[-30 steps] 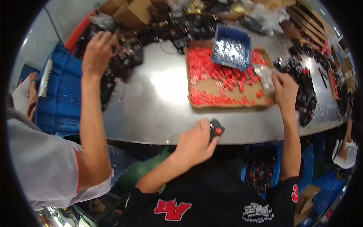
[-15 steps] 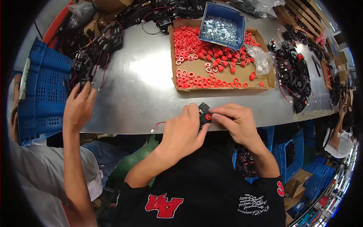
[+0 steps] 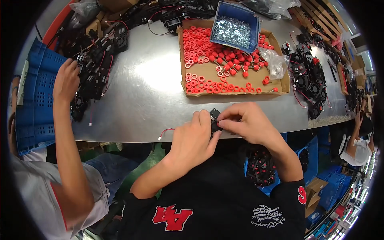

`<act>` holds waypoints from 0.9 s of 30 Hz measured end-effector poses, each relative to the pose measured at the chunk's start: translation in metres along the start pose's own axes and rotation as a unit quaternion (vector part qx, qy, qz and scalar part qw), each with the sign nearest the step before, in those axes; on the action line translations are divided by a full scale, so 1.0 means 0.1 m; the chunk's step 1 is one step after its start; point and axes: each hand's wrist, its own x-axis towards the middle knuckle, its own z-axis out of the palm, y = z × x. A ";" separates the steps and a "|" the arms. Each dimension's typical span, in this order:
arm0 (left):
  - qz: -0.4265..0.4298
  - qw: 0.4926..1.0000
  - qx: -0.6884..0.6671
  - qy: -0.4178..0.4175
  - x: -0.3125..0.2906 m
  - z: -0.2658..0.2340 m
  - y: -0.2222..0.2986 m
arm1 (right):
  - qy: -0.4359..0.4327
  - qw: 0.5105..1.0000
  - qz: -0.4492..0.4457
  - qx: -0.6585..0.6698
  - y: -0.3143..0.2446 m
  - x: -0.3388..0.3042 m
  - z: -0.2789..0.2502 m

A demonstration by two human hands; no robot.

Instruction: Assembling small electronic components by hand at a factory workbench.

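Metal bench (image 3: 132, 120) is running across the whole view. Blue crate (image 3: 36, 100) is standing at its left end. Cardboard tray (image 3: 240, 80) is lying mid-bench, beyond the hands. Black parts (image 3: 94, 76) are piling up beside the crate; black fans (image 3: 308, 80) are heaping at right. Blue bin (image 3: 236, 46) is sitting tilted in the tray's far side, holding small silvery bits (image 3: 232, 30).

Left hand (image 3: 192, 138) is holding the unit; grip is narrow, closing round its left side. Right hand (image 3: 248, 122) is meeting it from the right; grip is narrow, thumb and finger pinching at the unit's right side, cannot tell what is between them. Co-worker's hand (image 3: 66, 80) is reaching over the crate's edge, next to the black parts.

Clear bag (image 3: 277, 64) is lying in the tray's right side. Black unit (image 3: 215, 114) is sitting between both hands, at the bench's near edge. Red knobs (image 3: 234, 60) are clustering below the bin; red rings (image 3: 196, 40) are filling the tray's left and near sides. Red wire (image 3: 167, 130) is showing left of the left hand, ending in a white plug (image 3: 160, 138).
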 end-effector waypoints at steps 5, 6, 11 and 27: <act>-0.004 1.000 0.009 0.013 0.00 0.04 -0.04 | 0.060 0.993 -0.097 -0.004 0.04 0.33 -0.30; -0.003 1.000 -0.004 0.020 0.00 0.04 -0.03 | 0.167 0.965 -0.164 -0.120 -0.02 0.49 -0.44; 0.013 0.999 0.003 0.042 0.02 0.02 -0.02 | 0.310 0.768 -0.220 -0.516 -0.06 1.33 -0.98; -0.004 0.999 -0.027 0.035 0.00 0.06 -0.02 | 0.296 0.747 -0.157 -0.575 0.05 1.54 -1.18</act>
